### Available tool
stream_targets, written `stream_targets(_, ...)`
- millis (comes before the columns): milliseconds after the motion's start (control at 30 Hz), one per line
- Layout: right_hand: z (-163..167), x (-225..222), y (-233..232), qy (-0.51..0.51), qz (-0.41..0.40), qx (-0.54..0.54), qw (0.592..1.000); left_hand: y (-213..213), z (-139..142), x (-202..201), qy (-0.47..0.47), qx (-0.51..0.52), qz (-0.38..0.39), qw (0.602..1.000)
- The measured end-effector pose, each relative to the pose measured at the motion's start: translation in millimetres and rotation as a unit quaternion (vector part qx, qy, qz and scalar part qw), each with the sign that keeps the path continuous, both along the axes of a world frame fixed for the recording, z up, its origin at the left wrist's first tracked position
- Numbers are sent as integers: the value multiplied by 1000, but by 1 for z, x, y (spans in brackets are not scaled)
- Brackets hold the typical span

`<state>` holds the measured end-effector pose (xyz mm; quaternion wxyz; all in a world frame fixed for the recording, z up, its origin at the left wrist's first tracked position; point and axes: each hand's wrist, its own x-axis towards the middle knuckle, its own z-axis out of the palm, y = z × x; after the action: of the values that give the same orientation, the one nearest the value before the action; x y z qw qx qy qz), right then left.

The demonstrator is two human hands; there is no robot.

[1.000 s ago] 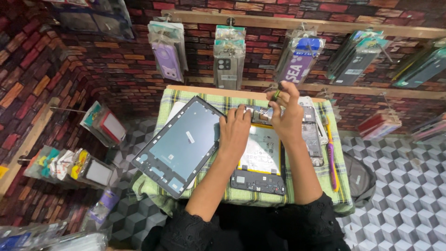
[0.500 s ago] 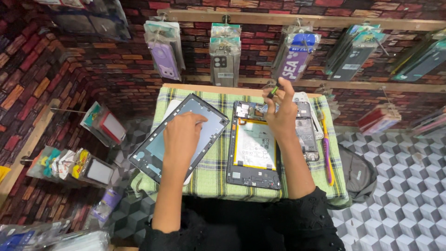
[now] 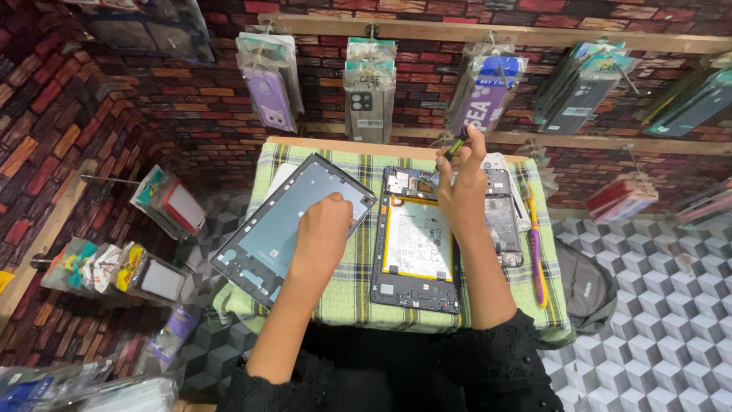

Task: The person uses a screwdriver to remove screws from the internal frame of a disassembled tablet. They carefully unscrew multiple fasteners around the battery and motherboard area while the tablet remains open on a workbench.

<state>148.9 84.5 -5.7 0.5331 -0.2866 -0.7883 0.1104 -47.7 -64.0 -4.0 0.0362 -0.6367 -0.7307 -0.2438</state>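
Your left hand (image 3: 324, 225) lies flat, fingers loose, on the detached tablet back panel (image 3: 290, 225), left of centre in the frame; it grasps nothing, just pins the panel to the checked green cloth (image 3: 343, 294), and the panel's lower-left corner overhangs the cloth edge, so the weight on it makes sense. Your right hand (image 3: 461, 183) is pinched round a small screwdriver (image 3: 451, 152), green-and-black handle up, tip angled down-left toward the top edge of the opened tablet body (image 3: 415, 244); whether the tip touches a screw is too small to tell. The tablet body sits at frame centre, long axis toward you, white battery (image 3: 418, 238) face up, board end away from you; that puts the end under the tool directly under your right wrist. A second opened device (image 3: 505, 221) lies just beside it on the right, partly hidden by your forearm; a purple-and-yellow tool (image 3: 535, 244) lies along the right edge of the cloth, apart from both hands. Packaged phone cases (image 3: 370, 88) hang on the brick-pattern wall across the top of the frame.
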Motion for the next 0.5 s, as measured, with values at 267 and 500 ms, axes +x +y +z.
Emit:
stream_targets(267, -2, 1, 3, 1, -21, -5, 1000, -6, 7, 5, 115, -27, 43, 992)
stream_targets(500, 10, 1, 2, 95, -7, 12, 995, 1, 31, 33, -117, 118, -28, 986)
